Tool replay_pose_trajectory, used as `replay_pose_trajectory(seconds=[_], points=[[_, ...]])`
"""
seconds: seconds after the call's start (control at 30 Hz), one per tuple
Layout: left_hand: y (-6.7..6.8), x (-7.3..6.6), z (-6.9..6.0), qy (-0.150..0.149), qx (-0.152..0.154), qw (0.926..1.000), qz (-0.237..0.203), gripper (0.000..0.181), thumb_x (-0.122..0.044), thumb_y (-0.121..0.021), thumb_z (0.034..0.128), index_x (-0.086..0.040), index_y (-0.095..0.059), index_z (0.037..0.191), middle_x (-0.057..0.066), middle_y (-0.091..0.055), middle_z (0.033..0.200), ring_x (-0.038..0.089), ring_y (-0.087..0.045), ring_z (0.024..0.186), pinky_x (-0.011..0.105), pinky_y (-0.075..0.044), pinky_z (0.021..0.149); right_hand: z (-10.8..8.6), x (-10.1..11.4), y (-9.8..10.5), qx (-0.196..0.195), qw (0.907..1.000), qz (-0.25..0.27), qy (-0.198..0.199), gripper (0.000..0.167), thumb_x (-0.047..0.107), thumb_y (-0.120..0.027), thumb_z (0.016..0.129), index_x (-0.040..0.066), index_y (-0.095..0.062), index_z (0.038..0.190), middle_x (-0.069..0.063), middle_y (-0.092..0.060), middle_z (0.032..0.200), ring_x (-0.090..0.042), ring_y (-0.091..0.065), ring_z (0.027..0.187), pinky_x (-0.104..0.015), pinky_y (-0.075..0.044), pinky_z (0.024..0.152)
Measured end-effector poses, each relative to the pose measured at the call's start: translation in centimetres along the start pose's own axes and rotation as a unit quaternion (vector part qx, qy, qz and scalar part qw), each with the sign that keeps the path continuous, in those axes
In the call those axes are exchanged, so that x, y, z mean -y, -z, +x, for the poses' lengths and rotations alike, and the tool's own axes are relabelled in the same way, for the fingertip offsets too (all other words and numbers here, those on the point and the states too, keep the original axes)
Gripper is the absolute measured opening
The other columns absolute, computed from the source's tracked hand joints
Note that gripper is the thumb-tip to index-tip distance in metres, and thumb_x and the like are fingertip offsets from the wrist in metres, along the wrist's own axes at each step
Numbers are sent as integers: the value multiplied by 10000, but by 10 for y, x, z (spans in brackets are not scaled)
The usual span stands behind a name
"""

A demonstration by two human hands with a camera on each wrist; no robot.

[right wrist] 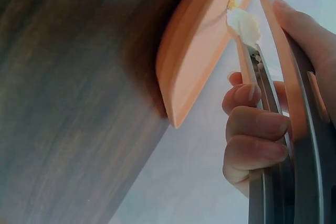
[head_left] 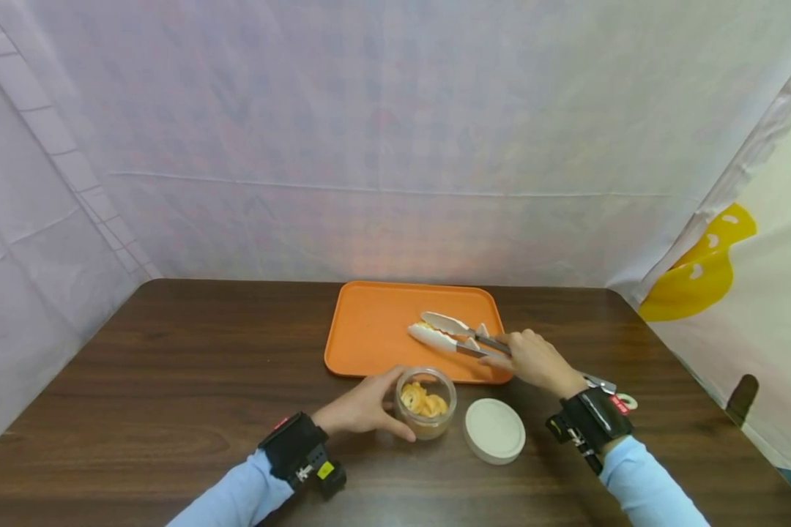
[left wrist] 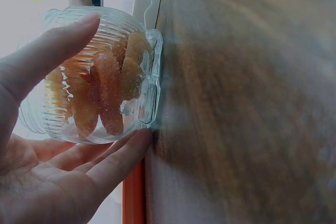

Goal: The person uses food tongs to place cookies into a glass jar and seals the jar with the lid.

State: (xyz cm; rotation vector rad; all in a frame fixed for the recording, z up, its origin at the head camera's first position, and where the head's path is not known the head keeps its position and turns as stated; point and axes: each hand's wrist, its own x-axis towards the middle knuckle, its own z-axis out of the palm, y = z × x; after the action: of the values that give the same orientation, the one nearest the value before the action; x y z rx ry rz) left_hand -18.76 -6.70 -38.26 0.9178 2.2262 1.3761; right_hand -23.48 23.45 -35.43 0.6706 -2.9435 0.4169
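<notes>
A clear ribbed glass jar (head_left: 425, 404) with yellow-orange pieces inside stands on the table in front of the tray; my left hand (head_left: 368, 404) is curled round its left side. The left wrist view shows the thumb and fingers on either side of the jar (left wrist: 100, 77). My right hand (head_left: 539, 360) grips metal tongs (head_left: 477, 347) with white tips. Those tips lie over the orange tray (head_left: 369, 329), with a yellowish piece partly visible between them. In the right wrist view fingers and thumb wrap the tongs' arms (right wrist: 270, 93).
A round white lid (head_left: 494, 431) lies on the table to the right of the jar. The brown wooden table (head_left: 171, 380) reaches back to a pale cloth wall (head_left: 382, 146). A yellow shape (head_left: 695, 274) shows on the cloth at the right.
</notes>
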Motion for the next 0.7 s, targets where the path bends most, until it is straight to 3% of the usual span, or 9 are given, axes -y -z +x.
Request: replay_pose_trajectory(seconds=[0.13,0.3,0.5,0.7], points=[[0,0,0,-15,4,10000,5,788,-36,-835,788,50,-392,1434,263,-486,1430,423,-471,1345,386,-564,1038,-2,-1,-3,-94,9999,-27,132,323,354,-733,897,33,-706,923,35,-448,595,-121,-449,527,-244,-382,457],[-1,-1,0,109,11,9999,-108,783,-33,-837,786,35,-402,1434,251,-485,1438,415,-465,1355,383,-555,1050,-5,-3,-2,-254,9992,9,310,373,324,-736,896,-11,-735,1059,39,-462,590,-116,-455,531,-258,-412,467],[-1,-2,1,146,-33,9998,-99,798,-34,-844,778,21,-404,1442,237,-468,1468,410,-441,1378,392,-552,1053,-13,-4,6,-213,9989,300,281,447,309,-726,908,-64,-703,1152,59,-384,582,-60,-364,480,-177,-309,425],[0,-1,1,125,-36,9998,-117,795,-31,-841,780,27,-401,1440,244,-466,1467,414,-443,1376,393,-552,1053,-21,-9,12,-302,9966,581,498,473,296,-724,912,-111,-687,1150,57,-448,564,-4,-321,459,-146,-272,420]])
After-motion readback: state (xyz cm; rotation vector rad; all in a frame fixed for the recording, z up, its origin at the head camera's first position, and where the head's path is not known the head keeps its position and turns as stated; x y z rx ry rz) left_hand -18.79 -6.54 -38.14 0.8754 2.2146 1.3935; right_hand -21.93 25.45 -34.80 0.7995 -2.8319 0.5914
